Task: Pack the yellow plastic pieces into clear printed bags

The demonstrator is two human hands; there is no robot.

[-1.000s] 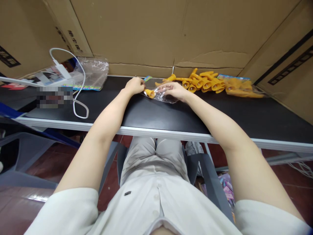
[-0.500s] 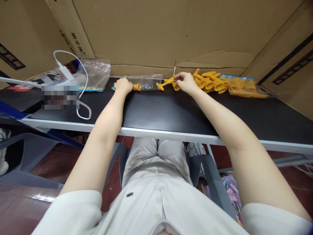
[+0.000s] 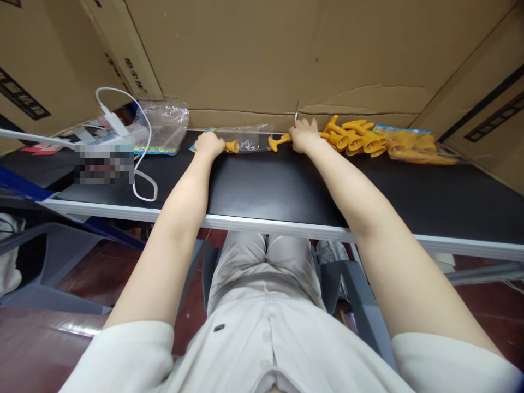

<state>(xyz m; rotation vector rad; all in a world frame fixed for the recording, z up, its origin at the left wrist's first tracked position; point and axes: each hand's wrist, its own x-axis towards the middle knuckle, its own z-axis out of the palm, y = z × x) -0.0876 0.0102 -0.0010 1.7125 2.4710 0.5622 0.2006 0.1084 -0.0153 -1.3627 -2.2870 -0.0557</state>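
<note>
left hand (image 3: 208,145) pinches clear crinkly plastic bag (image 3: 245,138) mouth – flimsy, slippery | right hand (image 3: 303,136) grips orange plastic trumpet toy (image 3: 278,143) by stem – light, rigid

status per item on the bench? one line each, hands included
left hand: closed on the end of the clear bag, pinning it to the table.
right hand: closed on one orange toy.
clear bag: flat on the table, one orange piece at its left end.
orange toy: held, flared end pointing at the bag.
orange toy pile: loose, unbagged.
filled bags: lying right of the pile.
white cable: looped, slack.
</note>
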